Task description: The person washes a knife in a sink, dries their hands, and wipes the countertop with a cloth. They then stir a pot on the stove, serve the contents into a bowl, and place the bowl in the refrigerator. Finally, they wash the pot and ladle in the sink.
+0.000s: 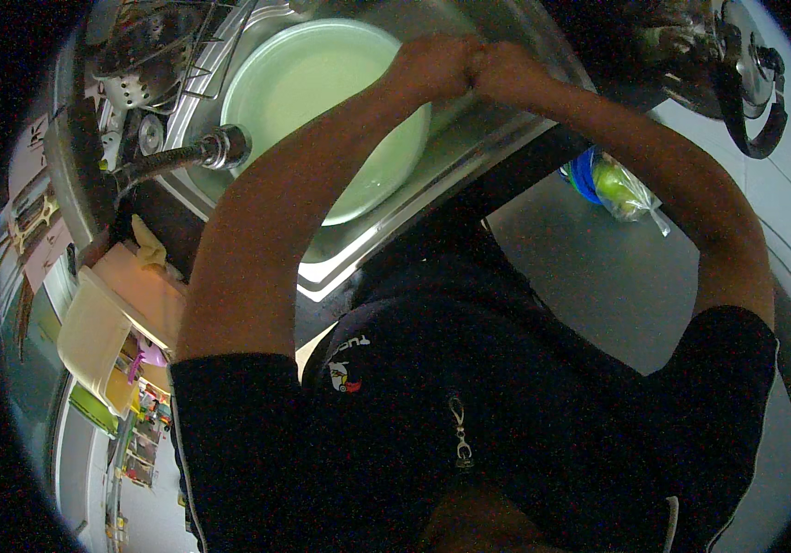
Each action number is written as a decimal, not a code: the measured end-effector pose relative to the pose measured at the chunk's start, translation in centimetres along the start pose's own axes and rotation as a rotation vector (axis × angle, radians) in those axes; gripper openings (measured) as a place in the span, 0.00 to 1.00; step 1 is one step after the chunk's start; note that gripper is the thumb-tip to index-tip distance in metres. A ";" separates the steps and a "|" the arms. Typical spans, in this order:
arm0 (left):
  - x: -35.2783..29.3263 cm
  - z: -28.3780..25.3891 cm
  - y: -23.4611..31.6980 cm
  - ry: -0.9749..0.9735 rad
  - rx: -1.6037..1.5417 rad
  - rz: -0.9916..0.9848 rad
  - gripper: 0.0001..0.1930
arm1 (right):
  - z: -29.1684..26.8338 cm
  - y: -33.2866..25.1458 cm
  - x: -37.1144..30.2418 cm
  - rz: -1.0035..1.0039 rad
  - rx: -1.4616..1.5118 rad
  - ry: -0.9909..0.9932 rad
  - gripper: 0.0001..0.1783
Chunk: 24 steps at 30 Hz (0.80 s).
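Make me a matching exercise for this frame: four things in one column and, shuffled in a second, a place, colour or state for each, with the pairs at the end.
Things
1. Basin
2. Tap
3. Bag
4. Left hand and right hand

Places, colours and states
A. See-through, with green showing inside
B. Close together, in the upper part of the picture
C. Pale green, in the sink
D. Metal, with its end by the basin's left rim

Pairs: 1-C, 2-D, 3-A, 4-B
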<state>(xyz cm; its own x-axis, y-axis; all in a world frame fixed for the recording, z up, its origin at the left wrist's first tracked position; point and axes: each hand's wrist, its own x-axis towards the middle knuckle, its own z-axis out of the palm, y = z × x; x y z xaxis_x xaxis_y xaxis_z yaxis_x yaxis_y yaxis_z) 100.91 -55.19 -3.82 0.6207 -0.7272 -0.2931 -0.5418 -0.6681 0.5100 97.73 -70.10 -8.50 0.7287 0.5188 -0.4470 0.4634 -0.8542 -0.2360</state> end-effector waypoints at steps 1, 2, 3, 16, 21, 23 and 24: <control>0.1 0.4 -0.3 0.025 0.006 0.013 0.16 | -0.2 -0.2 0.0 0.060 0.059 -0.046 0.11; 0.4 0.9 -0.6 0.051 0.033 0.027 0.16 | -0.5 -0.3 0.0 0.120 0.119 -0.091 0.11; 0.6 1.0 -0.6 0.076 0.061 0.045 0.16 | -0.5 -0.2 -0.1 0.129 0.147 -0.100 0.11; -4.6 5.3 -1.0 0.400 0.007 -0.190 0.28 | -2.8 -3.1 -2.8 0.341 2.030 0.153 0.25; -9.2 4.3 -1.1 0.224 -0.711 -0.485 0.26 | -1.6 -7.8 -1.8 0.416 1.653 0.237 0.33; -10.9 3.3 -1.0 0.177 -0.948 -0.506 0.24 | -2.2 -8.8 -1.9 0.492 1.597 0.209 0.33; -12.2 2.8 -0.5 0.231 -1.138 -0.514 0.23 | -2.7 -9.6 -2.1 0.529 1.567 0.191 0.34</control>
<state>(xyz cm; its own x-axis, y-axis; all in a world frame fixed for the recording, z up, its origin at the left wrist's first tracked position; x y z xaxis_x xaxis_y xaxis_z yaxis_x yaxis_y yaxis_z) 92.01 -46.38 -2.77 0.7604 -0.3043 -0.5737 0.5098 -0.2675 0.8176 93.16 -62.85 -2.96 0.7319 0.0753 -0.6772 -0.6737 -0.0691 -0.7358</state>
